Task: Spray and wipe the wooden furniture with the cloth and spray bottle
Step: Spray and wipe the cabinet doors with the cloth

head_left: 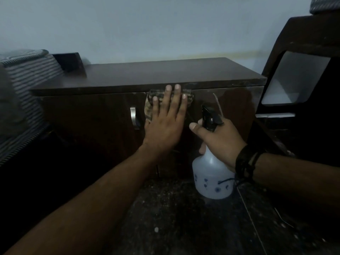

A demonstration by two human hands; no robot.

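Two bare forearms are seen reaching forward from the bottom of the view over a dark speckled floor (pixel 174 218). A white spray bottle (pixel 213 179) printed with small blue flowers is grasped around its neck by the right hand (pixel 219 140), the fingers curled round it just under the black trigger head (pixel 210 117); dark bands (pixel 245 164) are worn at that wrist. The bottle is held upright, off the floor, close in front of the cabinet's right door.

The left hand (pixel 166 118) is laid flat, its grip released and fingers straight, and a patterned brownish cloth (pixel 150 105) is pressed by it against the cabinet front, where the two doors meet just below the top edge. The cloth shows past the fingertips and to the left of the palm.

The wooden furniture is a low dark brown cabinet (pixel 92 115) set against a pale wall (pixel 147 24). A curved metal handle (pixel 134 117) is fixed on the left door, just beside the cloth. Striped fabric (pixel 27 74) is seen at the left edge, and dark furniture (pixel 303 39) with a pale panel at the right.
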